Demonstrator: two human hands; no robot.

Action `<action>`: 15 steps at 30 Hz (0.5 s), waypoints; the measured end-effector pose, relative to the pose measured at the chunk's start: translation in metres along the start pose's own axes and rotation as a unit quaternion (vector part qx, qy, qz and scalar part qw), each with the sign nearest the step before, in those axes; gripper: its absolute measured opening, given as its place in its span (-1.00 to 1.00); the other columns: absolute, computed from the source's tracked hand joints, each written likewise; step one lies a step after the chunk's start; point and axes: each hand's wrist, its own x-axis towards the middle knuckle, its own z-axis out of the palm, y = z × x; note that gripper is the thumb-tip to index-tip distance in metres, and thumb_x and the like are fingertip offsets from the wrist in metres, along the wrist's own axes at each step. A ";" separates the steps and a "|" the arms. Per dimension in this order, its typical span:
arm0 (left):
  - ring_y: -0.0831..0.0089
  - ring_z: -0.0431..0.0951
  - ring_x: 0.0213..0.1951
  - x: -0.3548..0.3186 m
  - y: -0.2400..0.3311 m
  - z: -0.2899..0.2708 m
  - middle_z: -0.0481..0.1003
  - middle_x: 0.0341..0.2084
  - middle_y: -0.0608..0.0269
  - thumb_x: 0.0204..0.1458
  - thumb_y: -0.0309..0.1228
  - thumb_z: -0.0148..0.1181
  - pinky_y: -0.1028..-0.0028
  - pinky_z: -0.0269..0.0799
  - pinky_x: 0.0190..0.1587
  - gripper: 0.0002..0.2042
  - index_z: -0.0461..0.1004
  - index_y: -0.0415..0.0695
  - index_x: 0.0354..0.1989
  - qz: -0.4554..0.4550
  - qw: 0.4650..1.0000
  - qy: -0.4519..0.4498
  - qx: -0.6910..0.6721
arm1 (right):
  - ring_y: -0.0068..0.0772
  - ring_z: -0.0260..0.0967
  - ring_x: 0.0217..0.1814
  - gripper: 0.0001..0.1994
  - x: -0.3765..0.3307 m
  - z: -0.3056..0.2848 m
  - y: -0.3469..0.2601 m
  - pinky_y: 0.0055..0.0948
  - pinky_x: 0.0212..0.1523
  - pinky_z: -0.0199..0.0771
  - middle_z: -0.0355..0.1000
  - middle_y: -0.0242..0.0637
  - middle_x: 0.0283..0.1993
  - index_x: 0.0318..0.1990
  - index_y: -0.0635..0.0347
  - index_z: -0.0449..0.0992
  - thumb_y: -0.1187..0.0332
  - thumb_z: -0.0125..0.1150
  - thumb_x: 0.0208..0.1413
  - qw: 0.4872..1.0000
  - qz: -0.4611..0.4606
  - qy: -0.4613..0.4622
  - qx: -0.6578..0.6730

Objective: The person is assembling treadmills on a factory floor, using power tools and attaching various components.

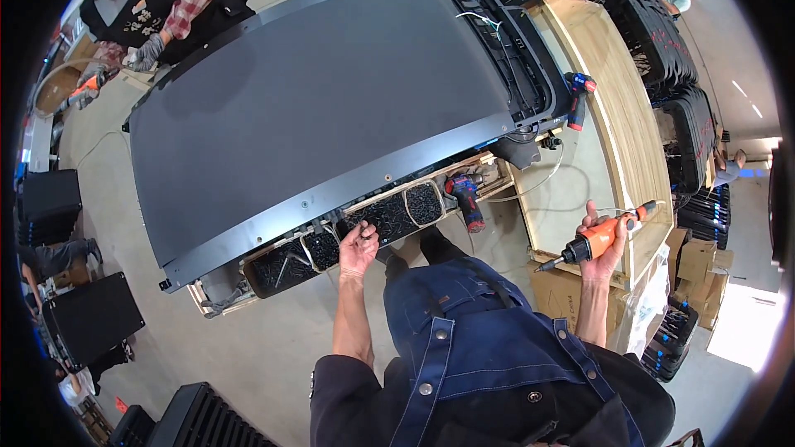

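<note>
My right hand (609, 252) grips an orange-and-black power screwdriver (611, 236), its bit pointing left and a cord at its rear end. My left hand (358, 250) is over a long tray (265, 290) of small black screws (377, 219). Its fingertips are pinched together; anything between them is too small to make out. Just beyond the tray lies a large dark grey panel (331, 83) with a bare metal edge strip (364, 186). A red-and-blue cordless drill (466, 201) sits at the tray's right end.
A second cordless drill (578, 101) rests by the panel's right end, beside a wooden frame (638, 124). Across the panel a co-worker (157, 16) in gloves holds an orange power tool (89, 85). Stacked black frames (646, 33) line the right; black panels (91, 310) stand left.
</note>
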 end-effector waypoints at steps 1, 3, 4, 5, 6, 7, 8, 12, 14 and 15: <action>0.55 0.24 -0.55 0.000 -0.002 0.002 0.33 -0.43 0.29 0.29 -0.39 0.09 0.60 0.22 -0.56 -0.83 0.47 -0.26 -0.14 -0.002 0.996 -0.061 -0.060 | -0.16 0.54 -0.13 -0.62 -0.004 0.008 -0.001 -0.19 -0.09 0.62 0.44 0.14 0.17 -0.19 0.26 0.50 0.06 0.32 0.20 1.000 -0.004 -0.002 0.001; 0.58 0.22 -0.56 0.004 -0.008 0.000 0.29 -0.44 0.31 0.31 -0.38 0.06 0.59 0.16 -0.59 -0.82 0.49 -0.25 -0.12 0.003 0.992 -0.090 -0.084 | -0.15 0.54 -0.12 -0.64 -0.008 0.023 -0.002 -0.18 -0.07 0.62 0.44 0.12 0.19 -0.10 0.18 0.48 0.07 0.31 0.21 0.999 -0.016 -0.032 -0.025; 0.58 0.22 -0.57 0.006 -0.012 -0.001 0.29 -0.44 0.31 0.33 -0.37 0.04 0.60 0.15 -0.60 -0.80 0.48 -0.25 -0.11 0.001 0.986 -0.118 -0.118 | -0.15 0.54 -0.11 -0.66 -0.008 0.026 0.001 -0.17 -0.05 0.62 0.45 0.11 0.17 -0.05 0.12 0.47 0.10 0.32 0.21 0.999 -0.021 -0.024 -0.041; 0.59 0.21 -0.57 0.008 -0.016 -0.004 0.29 -0.44 0.31 0.34 -0.36 0.02 0.60 0.15 -0.60 -0.79 0.47 -0.25 -0.09 0.003 0.977 -0.146 -0.152 | -0.18 0.54 -0.11 -0.61 -0.008 0.033 0.004 -0.16 -0.05 0.62 0.48 0.06 0.12 0.05 0.10 0.41 0.15 0.35 0.18 0.998 -0.013 -0.033 -0.046; 0.60 0.20 -0.57 0.008 -0.018 -0.006 0.28 -0.44 0.32 0.37 -0.33 0.01 0.60 0.13 -0.61 -0.78 0.46 -0.25 -0.04 0.006 0.980 -0.124 -0.157 | -0.20 0.53 -0.11 -0.54 -0.008 0.040 0.008 -0.16 -0.04 0.62 0.49 0.02 0.09 0.13 0.10 0.36 0.18 0.36 0.17 0.995 -0.017 -0.059 -0.073; 0.60 0.29 -0.52 0.008 -0.019 -0.008 0.35 -0.41 0.32 0.37 -0.32 0.05 0.60 0.27 -0.57 -0.77 0.46 -0.23 -0.02 0.014 0.987 -0.109 -0.120 | -0.22 0.53 -0.11 -0.47 -0.010 0.048 0.015 -0.15 -0.04 0.61 0.50 -0.03 0.05 0.21 0.11 0.31 0.21 0.37 0.16 0.991 -0.020 -0.085 -0.099; 0.60 0.35 -0.48 0.012 -0.030 0.003 0.39 -0.38 0.32 0.36 -0.32 0.08 0.61 0.34 -0.51 -0.78 0.46 -0.22 -0.01 0.056 0.998 -0.031 -0.012 | -0.26 0.53 -0.12 -0.32 -0.013 0.061 0.018 -0.16 -0.02 0.61 0.51 -0.12 -0.02 0.35 0.10 0.19 0.26 0.39 0.13 0.985 -0.017 -0.097 -0.143; 0.52 0.56 -0.29 -0.003 -0.057 0.055 0.54 -0.26 0.28 0.30 -0.40 0.18 0.57 0.57 -0.23 -0.77 0.49 -0.21 0.05 0.081 0.975 0.010 0.206 | -0.35 0.48 -0.11 -0.28 -0.016 0.106 0.046 -0.24 0.01 0.55 0.49 -0.21 -0.08 0.38 0.14 0.19 0.33 0.41 0.08 0.981 -0.029 -0.140 -0.128; 0.48 0.64 -0.24 -0.014 -0.073 0.088 0.61 -0.24 0.24 0.22 -0.45 0.28 0.51 0.65 -0.14 -0.75 0.54 -0.24 0.03 0.067 0.968 -0.010 0.243 | -0.35 0.47 -0.09 -0.33 -0.012 0.119 0.056 -0.25 0.03 0.54 0.46 -0.23 -0.08 0.32 0.15 0.25 0.30 0.42 0.06 0.983 -0.015 -0.156 -0.099; 0.48 0.64 -0.24 -0.020 -0.081 0.101 0.61 -0.24 0.24 0.22 -0.45 0.28 0.51 0.65 -0.14 -0.75 0.54 -0.24 0.03 0.064 0.966 -0.012 0.249 | -0.34 0.46 -0.09 -0.36 -0.008 0.124 0.062 -0.24 0.04 0.53 0.44 -0.25 -0.08 0.28 0.15 0.30 0.27 0.44 0.05 0.983 -0.004 -0.164 -0.077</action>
